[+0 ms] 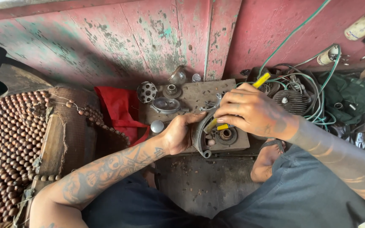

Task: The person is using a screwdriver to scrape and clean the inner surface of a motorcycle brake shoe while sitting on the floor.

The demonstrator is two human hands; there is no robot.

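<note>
- Left hand [180, 135] gripped a curved metal brake shoe [199, 139] at frame centre.
- Right hand [250, 112] closed around a yellow-handled tool [260, 80], its tip at the shoe.
- The shoe looked rigid, heavy, probably greasy; best held by its outer arc.
- A gear [226, 135] sat beside it on the surface [195, 95].

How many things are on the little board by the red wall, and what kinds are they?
Round metal parts on the board: 4 (holed disc, small gear, flat plate, toothed hub)
Silver caps: 1
Curved metal pieces in the left hand: 1
Yellow-handled tools in the right hand: 1
Total: 7
</note>
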